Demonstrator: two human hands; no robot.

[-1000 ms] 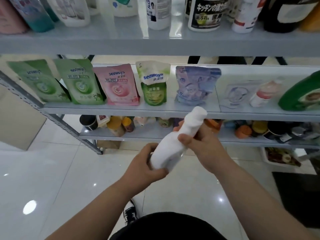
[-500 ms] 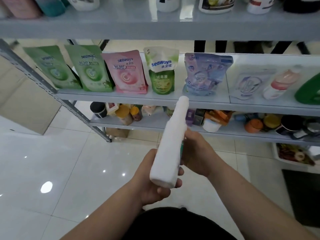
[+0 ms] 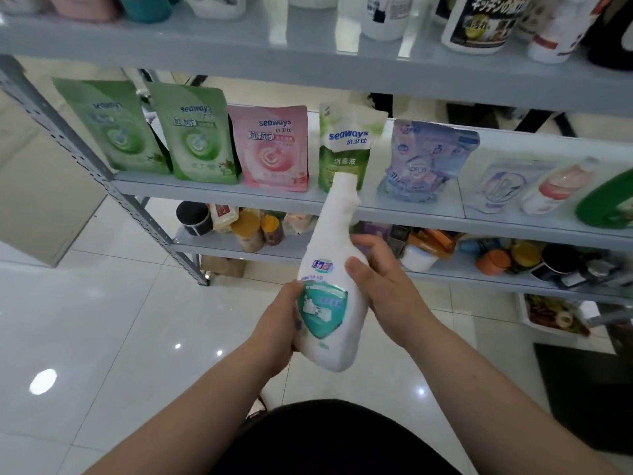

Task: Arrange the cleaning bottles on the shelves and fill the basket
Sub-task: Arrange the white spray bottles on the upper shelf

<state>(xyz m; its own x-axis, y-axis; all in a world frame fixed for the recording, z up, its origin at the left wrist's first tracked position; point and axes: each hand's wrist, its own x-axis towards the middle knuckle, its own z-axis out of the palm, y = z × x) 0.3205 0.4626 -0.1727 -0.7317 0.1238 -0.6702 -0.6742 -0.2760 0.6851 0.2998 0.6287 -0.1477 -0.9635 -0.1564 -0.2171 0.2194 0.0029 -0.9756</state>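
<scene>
I hold a white cleaning bottle (image 3: 334, 269) with a teal shield label in front of the shelves, its neck pointing up and away, no cap visible. My left hand (image 3: 277, 332) grips its lower body from the left. My right hand (image 3: 383, 286) wraps the bottle's right side, thumb on the front. The middle shelf (image 3: 219, 192) carries a row of refill pouches: two green (image 3: 202, 135), one pink (image 3: 274, 149), one green-and-white (image 3: 346, 142) and one blue (image 3: 428, 159). A pale bottle (image 3: 558, 186) and a green jug (image 3: 609, 200) lie at its right end.
The top shelf (image 3: 308, 60) holds several bottles, including a white one with a black label (image 3: 479, 22). The low shelf (image 3: 445, 269) is packed with jars and tins. A white tray of items (image 3: 534, 320) sits on the tiled floor (image 3: 102, 320) beside a dark mat (image 3: 589, 389).
The bottle has been turned in my hands, so its teal label now faces me. It has gone from tilted right to more upright. The camera moved closer to the shelves.
</scene>
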